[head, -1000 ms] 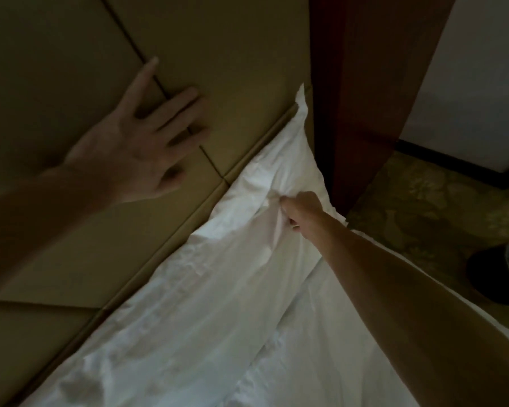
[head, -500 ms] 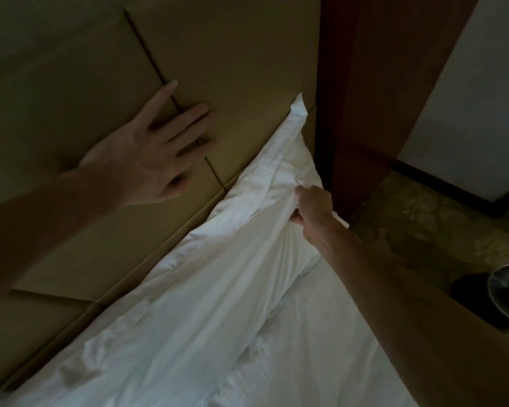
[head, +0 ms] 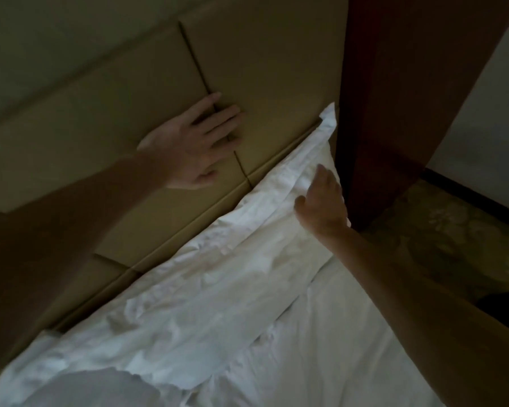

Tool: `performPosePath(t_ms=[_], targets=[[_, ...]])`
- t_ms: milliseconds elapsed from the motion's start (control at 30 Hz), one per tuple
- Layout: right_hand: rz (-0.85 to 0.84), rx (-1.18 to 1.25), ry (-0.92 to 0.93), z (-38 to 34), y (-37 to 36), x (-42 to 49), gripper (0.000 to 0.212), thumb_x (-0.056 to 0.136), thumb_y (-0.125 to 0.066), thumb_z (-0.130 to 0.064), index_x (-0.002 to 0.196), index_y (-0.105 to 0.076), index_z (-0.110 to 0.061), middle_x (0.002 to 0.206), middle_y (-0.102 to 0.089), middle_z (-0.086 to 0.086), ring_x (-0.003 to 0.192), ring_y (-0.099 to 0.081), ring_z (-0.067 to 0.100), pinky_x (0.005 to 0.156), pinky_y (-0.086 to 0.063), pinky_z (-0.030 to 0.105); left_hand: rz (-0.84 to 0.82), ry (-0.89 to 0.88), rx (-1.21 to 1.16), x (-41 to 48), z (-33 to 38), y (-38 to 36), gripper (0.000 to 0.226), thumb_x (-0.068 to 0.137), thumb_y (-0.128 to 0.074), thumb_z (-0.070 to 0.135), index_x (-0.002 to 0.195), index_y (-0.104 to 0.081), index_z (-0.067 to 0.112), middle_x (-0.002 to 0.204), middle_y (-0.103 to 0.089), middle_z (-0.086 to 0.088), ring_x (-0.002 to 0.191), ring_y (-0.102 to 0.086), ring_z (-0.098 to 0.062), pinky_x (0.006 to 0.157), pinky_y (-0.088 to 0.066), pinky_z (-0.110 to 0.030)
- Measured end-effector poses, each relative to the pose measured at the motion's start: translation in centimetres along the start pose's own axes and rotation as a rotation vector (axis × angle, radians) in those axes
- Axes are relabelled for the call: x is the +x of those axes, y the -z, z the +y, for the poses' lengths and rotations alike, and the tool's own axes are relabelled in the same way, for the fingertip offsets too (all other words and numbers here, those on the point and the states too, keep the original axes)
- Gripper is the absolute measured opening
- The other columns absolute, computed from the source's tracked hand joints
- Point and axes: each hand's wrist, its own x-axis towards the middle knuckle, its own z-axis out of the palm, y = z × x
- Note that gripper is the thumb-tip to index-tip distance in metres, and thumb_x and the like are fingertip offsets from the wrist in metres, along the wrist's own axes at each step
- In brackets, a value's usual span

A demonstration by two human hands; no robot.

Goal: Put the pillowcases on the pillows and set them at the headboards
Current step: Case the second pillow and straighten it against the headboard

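A white pillow in its pillowcase lies lengthwise along the foot of the tan padded headboard, its right corner sticking up beside a dark wooden post. My left hand is pressed flat on the headboard panel, fingers spread, holding nothing. My right hand rests on the pillow's right end, fingers stretched out over the fabric rather than pinching it. The room is dim.
White bed sheet spreads below the pillow. A reddish wooden post stands right of the headboard. Patterned carpet and a dark round bin lie beyond the bed's right edge. A pale rounded cloth shape sits at the bottom.
My right hand has let go of its pinch on the pillowcase and now lies open nearer the pillow's right end. The left hand stays flat on the headboard.
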Motion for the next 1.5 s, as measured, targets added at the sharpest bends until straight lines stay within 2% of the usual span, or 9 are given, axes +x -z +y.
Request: performPosePath(t_ms=[100, 167, 400, 533, 733, 867, 1133, 1267, 1500], targets=[[0.067, -0.301, 0.578, -1.1, -0.4, -1.3, 0.071, 0.089, -0.063, -0.019, 0.151, -0.031, -0.011, 0.159, -0.027, 0.018, 0.148, -0.022, 0.033, 0.117, -0.031, 0.048, 0.027, -0.027, -0.176, -2.1, 3.0, -1.1, 0.070, 0.095, -0.032, 0.052, 0.152, -0.029, 0.011, 0.160, -0.019, -0.023, 0.150, -0.011, -0.036, 0.120, -0.003, -0.056], [-0.024, -0.397, 0.763, -1.9, -1.7, -2.0, 0.070, 0.087, -0.064, -0.017, 0.151, -0.035, -0.012, 0.159, -0.026, 0.018, 0.149, -0.020, 0.032, 0.118, -0.027, 0.051, 0.067, 0.073, -0.445, -5.7, 7.0, -2.6, 0.066, 0.094, -0.043, 0.043, 0.148, -0.038, 0.007, 0.154, -0.034, -0.021, 0.146, -0.025, -0.037, 0.121, -0.014, -0.053], [-0.261, -0.757, 0.755, -3.9, -7.0, -4.8, 0.071, 0.094, -0.050, -0.020, 0.157, -0.017, -0.022, 0.165, -0.003, 0.014, 0.152, 0.001, 0.033, 0.122, -0.002, 0.051, -0.195, 0.198, -0.837, -25.3, 20.6, -8.7, 0.065, 0.102, -0.030, 0.050, 0.157, -0.018, 0.018, 0.160, -0.026, -0.009, 0.147, -0.027, -0.027, 0.117, -0.025, -0.047], [-0.224, -0.797, 0.706, -7.2, -9.4, -7.4, 0.062, 0.090, -0.054, -0.017, 0.149, -0.034, -0.016, 0.160, -0.021, 0.017, 0.149, -0.016, 0.036, 0.120, -0.010, 0.056, -0.264, 0.383, -0.956, -30.5, 22.6, -7.9, 0.068, 0.102, -0.031, 0.053, 0.158, -0.006, 0.024, 0.165, -0.008, -0.008, 0.151, -0.015, -0.026, 0.119, -0.027, -0.046], [-0.276, -0.483, 1.118, -14.0, -13.9, -12.1, 0.058, 0.085, -0.053, -0.002, 0.142, -0.050, -0.015, 0.146, -0.048, 0.010, 0.137, -0.040, 0.028, 0.119, -0.025, 0.041, -0.265, 0.848, -1.073, -32.2, 25.5, -5.6, 0.069, 0.100, -0.037, 0.052, 0.155, -0.025, 0.013, 0.158, -0.030, -0.014, 0.144, -0.030, -0.030, 0.117, -0.028, -0.049], [-0.480, -0.620, 1.047, -14.4, -15.2, -12.9, 0.063, 0.089, -0.047, -0.006, 0.146, -0.037, -0.032, 0.150, -0.042, 0.000, 0.141, -0.033, 0.022, 0.118, -0.023, 0.038, -0.246, 0.743, -1.033, -33.0, 25.8, -6.6, 0.067, 0.102, -0.030, 0.053, 0.156, -0.021, 0.014, 0.159, -0.026, -0.015, 0.146, -0.027, -0.032, 0.120, -0.020, -0.050], [-0.385, -0.891, 0.763, -10.3, -11.3, -9.1, 0.069, 0.095, -0.047, -0.022, 0.156, -0.016, -0.028, 0.161, -0.021, 0.007, 0.149, -0.015, 0.027, 0.122, -0.010, 0.047, -0.008, 0.493, -0.950, -24.4, 22.8, -4.6, 0.061, 0.101, -0.036, 0.053, 0.142, -0.049, 0.010, 0.152, -0.039, -0.020, 0.141, -0.035, -0.036, 0.118, -0.023, -0.053], [-0.319, -0.888, 0.703, -7.0, -8.0, -6.3, 0.067, 0.097, -0.047, -0.028, 0.157, -0.017, -0.024, 0.162, -0.018, 0.010, 0.150, -0.013, 0.029, 0.122, -0.011, 0.049, 0.112, 0.341, -0.710, -17.1, 16.1, -3.9, 0.055, 0.091, -0.053, 0.042, 0.135, -0.056, 0.009, 0.149, -0.042, -0.021, 0.144, -0.029, -0.038, 0.118, -0.018, -0.056], [-0.210, -0.848, 0.679, -2.3, -3.2, -1.1, 0.064, 0.099, -0.047, -0.037, 0.156, -0.022, -0.019, 0.162, -0.018, 0.016, 0.149, -0.016, 0.035, 0.120, -0.015, 0.052, 0.077, 0.141, -0.100, -8.0, 3.6, -1.6, 0.063, 0.098, -0.032, 0.046, 0.152, -0.031, 0.013, 0.162, -0.015, -0.019, 0.151, -0.002, -0.037, 0.119, 0.004, -0.056]])
